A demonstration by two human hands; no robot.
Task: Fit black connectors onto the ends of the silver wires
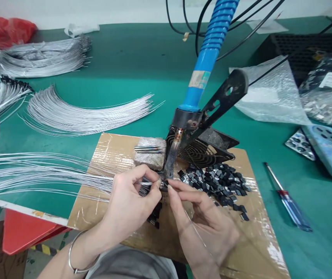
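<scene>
Under the tip of a blue-handled soldering iron, my two hands meet at the middle of a brown cardboard sheet. My left hand pinches the end of a thin white wire between thumb and index finger. Thumb and index finger of my right hand are pressed on a small black piece at the tip, and a thin strand crosses that palm. White wires run leftward from beside my left hand. A pile of small black connectors lies right of the iron.
A black fan stands behind the connectors, beside a pale block. Wire bundles lie at the back left. At the right are a screwdriver, a phone, bubble wrap and a black crate. Black cables hang above.
</scene>
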